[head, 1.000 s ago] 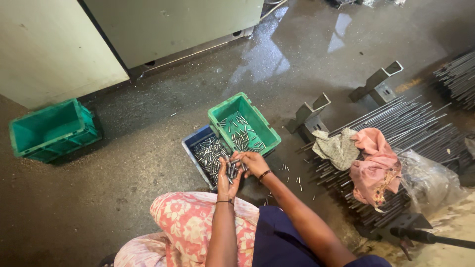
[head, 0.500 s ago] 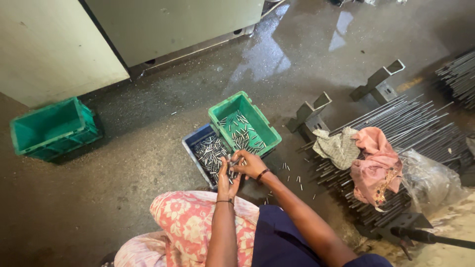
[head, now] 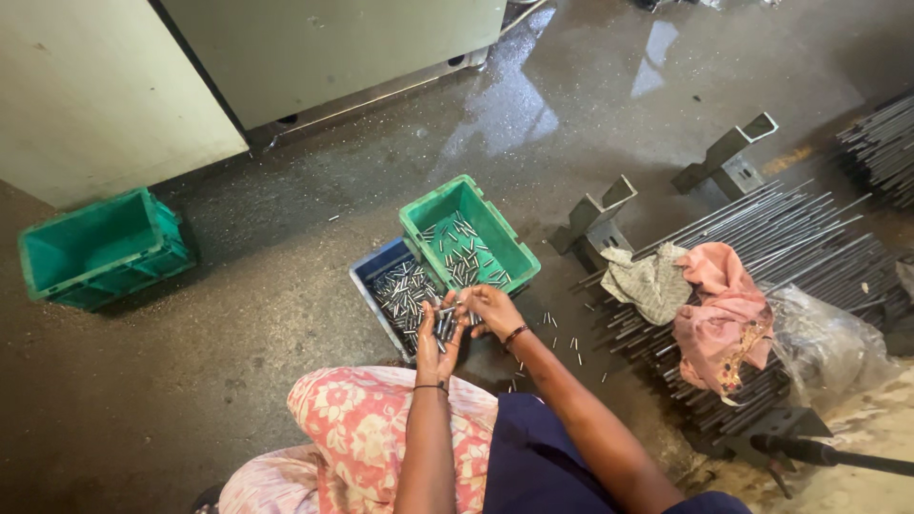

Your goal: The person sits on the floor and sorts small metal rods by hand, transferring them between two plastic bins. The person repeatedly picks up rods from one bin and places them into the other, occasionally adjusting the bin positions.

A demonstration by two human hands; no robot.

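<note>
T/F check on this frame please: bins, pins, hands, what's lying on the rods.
1. The left hand holds a bunch of small metal pins. True.
2. The green crate beside the blue crate holds no pins. False: a scatter of pins lies on its floor.
3. The right hand rests on the long steel rods. False: it is at the pins in the left hand, by the crates.
4. Pink and grey cloths lie on the long steel rods. True.
5. The second green crate at far left is heaped with pins. False: no pins show in it.
6. Some loose pins lie on the floor near the right forearm. True.
</note>
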